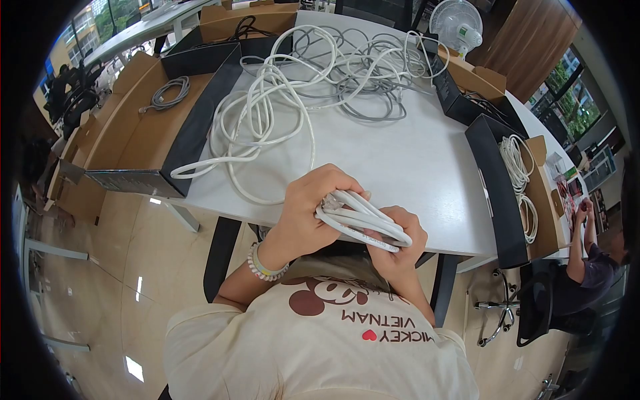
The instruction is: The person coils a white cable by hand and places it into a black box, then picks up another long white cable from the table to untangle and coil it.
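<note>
A coiled white network cable [360, 217] is held between my two hands, above the table's near edge. My left hand [310, 210] grips the coil's left end, where a clear plug shows by the fingers. My right hand [400, 243] is closed around the coil's right end, with the thumb against its lower side. Just beyond the hands, loose loops of thick white cable [257, 120] spread over the white table [400, 157]. A tangle of grey cable [373, 93] lies farther back among more white loops.
At left, an open box [127, 143] contains a coiled grey cable [172, 95]. Another box [230, 50] behind it contains black cables. On the right, one box [497, 200] has white coils [517, 167]; another [460, 97] stands behind. A white fan [457, 27] and a seated person [580, 273] are nearby.
</note>
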The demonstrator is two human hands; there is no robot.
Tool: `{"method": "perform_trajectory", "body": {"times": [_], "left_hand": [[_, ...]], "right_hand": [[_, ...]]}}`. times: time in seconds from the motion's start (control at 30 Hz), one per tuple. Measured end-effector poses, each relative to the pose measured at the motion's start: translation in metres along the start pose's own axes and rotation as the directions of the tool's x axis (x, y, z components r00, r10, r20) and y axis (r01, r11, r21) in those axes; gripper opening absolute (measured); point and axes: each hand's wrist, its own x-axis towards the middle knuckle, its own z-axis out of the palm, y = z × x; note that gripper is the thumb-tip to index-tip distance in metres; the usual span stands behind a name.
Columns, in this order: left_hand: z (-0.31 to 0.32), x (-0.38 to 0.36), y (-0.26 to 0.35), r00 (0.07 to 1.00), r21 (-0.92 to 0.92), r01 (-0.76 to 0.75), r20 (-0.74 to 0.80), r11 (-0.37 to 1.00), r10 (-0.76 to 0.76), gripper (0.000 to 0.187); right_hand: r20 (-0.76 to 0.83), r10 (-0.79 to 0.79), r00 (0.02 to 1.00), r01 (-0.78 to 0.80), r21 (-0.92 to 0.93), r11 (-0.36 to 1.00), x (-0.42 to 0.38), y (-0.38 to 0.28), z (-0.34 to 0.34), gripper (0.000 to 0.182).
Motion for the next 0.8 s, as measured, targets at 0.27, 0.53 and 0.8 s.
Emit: {"method": "perform_trajectory", "body": {"times": [0.27, 0.53, 0.8], "left_hand": [[-0.0008, -0.0024, -0.0054, 1.0, 0.013, -0.018, 0.019, 1.0, 0.018, 0.025], [-0.0002, -0.0003, -0.0001, 1.0, 0.004, 0.008, 0.0, 1.0, -0.008, 0.022], [-0.0002, -0.0006, -0.0004, 1.0, -0.007, 0.002, -0.001, 1.0, -0.002, 0.022]], "right_hand": [[-0.01, -0.001, 1.0, 0.001, 0.008, 1.0, -0.0007, 0.0007, 0.0009, 0.022], [-0.012, -0.013, 1.0, 0.013, -0.013, 1.0, -0.0011, 0.0016, 0.001, 0.023], [0.002, -0.016, 1.0, 0.016, -0.007, 1.0, -0.0009, 0.0015, 0.0, 0.023]]}}
